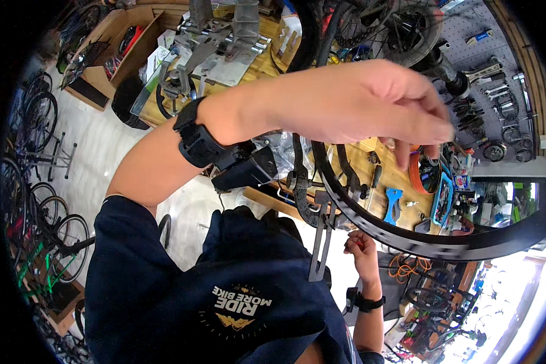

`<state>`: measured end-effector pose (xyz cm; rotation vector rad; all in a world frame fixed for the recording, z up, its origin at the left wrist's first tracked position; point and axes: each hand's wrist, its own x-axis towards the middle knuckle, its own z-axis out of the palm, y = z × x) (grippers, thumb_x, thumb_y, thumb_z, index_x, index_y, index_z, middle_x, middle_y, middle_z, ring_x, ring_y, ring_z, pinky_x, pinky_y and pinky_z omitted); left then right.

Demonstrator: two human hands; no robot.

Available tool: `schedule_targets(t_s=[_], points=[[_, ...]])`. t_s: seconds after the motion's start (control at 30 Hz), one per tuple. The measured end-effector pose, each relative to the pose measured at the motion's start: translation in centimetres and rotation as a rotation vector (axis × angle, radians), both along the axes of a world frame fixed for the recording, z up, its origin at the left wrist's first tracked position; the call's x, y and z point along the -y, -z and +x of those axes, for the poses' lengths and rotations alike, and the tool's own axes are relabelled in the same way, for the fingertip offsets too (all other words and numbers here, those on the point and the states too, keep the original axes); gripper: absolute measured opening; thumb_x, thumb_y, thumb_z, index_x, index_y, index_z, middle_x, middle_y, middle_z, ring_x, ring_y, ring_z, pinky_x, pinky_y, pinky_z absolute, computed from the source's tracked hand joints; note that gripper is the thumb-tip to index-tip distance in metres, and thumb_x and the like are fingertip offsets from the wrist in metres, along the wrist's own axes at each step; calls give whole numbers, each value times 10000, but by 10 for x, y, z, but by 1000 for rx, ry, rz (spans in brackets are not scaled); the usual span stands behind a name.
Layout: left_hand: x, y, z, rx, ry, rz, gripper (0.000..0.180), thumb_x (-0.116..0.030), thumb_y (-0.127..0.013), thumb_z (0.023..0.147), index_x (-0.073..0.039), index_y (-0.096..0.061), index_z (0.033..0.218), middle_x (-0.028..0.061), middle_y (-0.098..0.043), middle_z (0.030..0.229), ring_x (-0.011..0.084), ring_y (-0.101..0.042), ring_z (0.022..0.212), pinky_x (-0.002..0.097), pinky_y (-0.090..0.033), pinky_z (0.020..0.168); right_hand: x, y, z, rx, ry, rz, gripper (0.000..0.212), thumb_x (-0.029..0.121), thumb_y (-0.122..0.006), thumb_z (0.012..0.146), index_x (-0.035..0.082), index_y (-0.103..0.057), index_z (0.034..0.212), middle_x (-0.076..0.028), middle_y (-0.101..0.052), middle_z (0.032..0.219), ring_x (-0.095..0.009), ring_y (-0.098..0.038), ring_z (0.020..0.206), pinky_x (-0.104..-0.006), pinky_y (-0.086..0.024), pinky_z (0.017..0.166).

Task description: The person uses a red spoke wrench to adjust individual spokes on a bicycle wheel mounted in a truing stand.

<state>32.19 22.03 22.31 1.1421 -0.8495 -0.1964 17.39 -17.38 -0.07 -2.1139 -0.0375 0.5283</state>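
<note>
A bicycle wheel with a black tyre and rim point(431, 247) sits in a dark truing stand point(300, 173), its near side sweeping to the right. A flat metal gauge arm point(323, 242) hangs from the stand beside the rim. My left hand point(394, 112) reaches across above the wheel, slightly blurred, with loosely bent fingers apart and nothing visible in them. Below the rim, my right hand point(364, 252) is closed around a small red thing point(360, 244), too small to tell its kind. Black straps with small devices circle both wrists.
A wooden workbench point(379, 182) holds a blue tool point(394, 205), an orange ring-shaped tray point(420, 176) and a blue-rimmed tray point(444, 197). Wrenches hang on a grey pegboard point(467, 54). Metal clamping parts point(224, 51) stand at the far left. Several bicycles point(39, 115) line the left side.
</note>
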Motion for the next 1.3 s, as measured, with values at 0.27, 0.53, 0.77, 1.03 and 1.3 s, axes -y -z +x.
schedule_targets(t_s=[0.27, 0.53, 0.77, 1.03, 1.3], points=[[3, -11, 6, 3, -29, 97, 701, -644, -500, 951, 41, -648, 975, 94, -681, 851, 143, -643, 768, 261, -515, 708, -4, 13, -10, 40, -6, 12, 162, -12, -559, 926, -30, -567, 1087, -66, -630, 862, -136, -606, 751, -267, -511, 699], [-23, 59, 7, 120, -145, 626, 438, -363, -554, 1011, 33, -547, 1200, 111, -661, 1002, 198, -638, 897, 330, -510, 814, 26, 44, -8, 45, 79, 5, 163, -16, -551, 914, -20, -564, 1077, -78, -628, 861, -148, -612, 743, -271, -511, 699], [-24, 80, 14, 60, -196, 622, 397, -344, -587, 998, 31, -574, 1126, 104, -638, 983, 193, -608, 869, 342, -499, 815, 11, 13, 12, 117, 78, 96, 108, 22, -516, 952, -26, -591, 1014, -85, -634, 905, -159, -612, 803, -277, -508, 748], [-21, 82, -1, 52, -694, 708, 733, -517, -685, 891, 61, -464, 1284, 175, -603, 1072, 218, -611, 907, 343, -508, 798, -59, -114, 55, -37, 221, 529, 346, 141, -589, 981, -24, -466, 1259, -130, -624, 1090, -187, -644, 939, -314, -530, 867], [-7, 94, 19, -195, -407, 691, 633, -478, -757, 847, 57, -568, 1129, 110, -659, 912, 165, -640, 833, 302, -528, 753, -127, -173, 103, 133, 62, 300, 319, 84, -567, 978, -21, -437, 1249, -142, -669, 992, -154, -625, 832, -259, -494, 719]])
